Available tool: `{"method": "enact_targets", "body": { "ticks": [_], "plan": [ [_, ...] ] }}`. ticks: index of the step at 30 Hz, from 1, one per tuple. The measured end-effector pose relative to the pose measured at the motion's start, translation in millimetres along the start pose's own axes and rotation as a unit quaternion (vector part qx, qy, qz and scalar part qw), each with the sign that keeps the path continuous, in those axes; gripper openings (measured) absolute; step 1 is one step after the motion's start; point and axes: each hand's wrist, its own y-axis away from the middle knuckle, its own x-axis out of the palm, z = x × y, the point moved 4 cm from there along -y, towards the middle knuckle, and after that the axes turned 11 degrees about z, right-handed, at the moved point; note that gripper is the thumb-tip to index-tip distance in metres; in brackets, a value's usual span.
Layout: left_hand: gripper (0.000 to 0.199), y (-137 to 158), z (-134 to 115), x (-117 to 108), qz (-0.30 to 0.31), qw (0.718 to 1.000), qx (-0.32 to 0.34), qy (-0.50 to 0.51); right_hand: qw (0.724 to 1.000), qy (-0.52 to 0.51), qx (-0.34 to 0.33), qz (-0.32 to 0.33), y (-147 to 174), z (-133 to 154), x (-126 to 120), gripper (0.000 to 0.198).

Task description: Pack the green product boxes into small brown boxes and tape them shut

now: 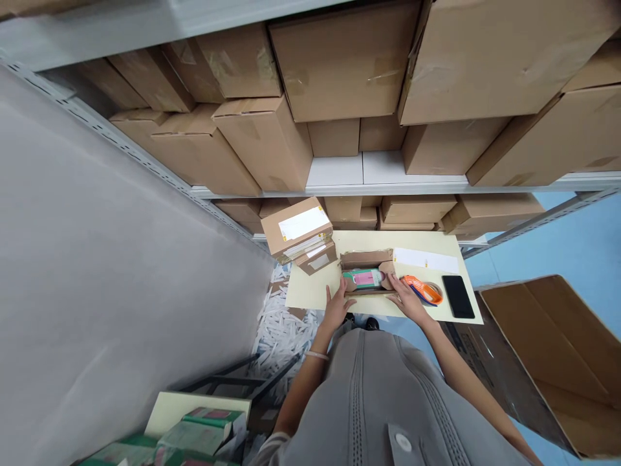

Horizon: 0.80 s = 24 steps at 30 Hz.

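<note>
Head view, from where I'm standing: person in grey at a pale tabletop, open carton near its front edge, square to the body, so both hands get to it about evenly. Green-and-pink pack lies inside the carton, long side along the carton's length, probably because it fits best that way. Left hand is at the near left corner, thumb spread well off the fingers; right hand is at the near right, fingers laid over the end flap, thumb down by the near wall. Looks like a steadying hold from both ends, against light board sliding or springing; can't tell whether either hand really pinches it. Orange tape dispenser sits just beside the right hand, phone further right, both presumably parked for easy reach without crowding the carton. White paper strip lies flat behind the dispenser, out from under the arms. Two taped boxes are stacked at left rear, likely to leave the middle for the open one. More cartons crowd the shelving beyond; paper scraps heap low at left.
</note>
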Motion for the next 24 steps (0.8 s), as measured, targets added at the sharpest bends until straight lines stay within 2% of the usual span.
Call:
{"method": "enact_targets", "body": {
  "ticks": [4, 8, 11, 15, 19, 24],
  "plan": [
    [0.057, -10.4, 6.3, -12.4, -0.06, 0.997, -0.054, 0.002, 0.993, -0.089, 0.05, -0.064, -6.0, -1.4, -10.5, 0.057],
    [0.048, -25.0, 6.8, -22.5, -0.118, 0.991, -0.067, -0.005, 0.984, -0.101, 0.083, -0.121, -18.0, 1.5, -22.5, 0.054],
    [0.059, -32.9, 7.7, -25.5, -0.15, 0.982, -0.104, -0.045, 0.982, -0.026, 0.11, -0.148, -27.6, 4.7, -26.2, 0.059],
    [0.081, -36.7, 7.9, -25.9, -0.158, 0.975, -0.132, -0.088, 0.977, 0.075, 0.145, -0.137, -39.1, 6.2, -26.2, 0.081],
    [0.092, -43.0, -0.6, -33.8, -0.144, 0.976, -0.075, -0.146, 0.977, 0.149, 0.118, -0.096, -54.6, 8.4, -31.5, 0.094],
    [0.106, -61.4, -15.4, -50.3, -0.092, 0.972, 0.01, -0.218, 0.982, 0.171, 0.065, -0.044, -72.1, 10.8, -41.8, 0.097]
  ]
}}
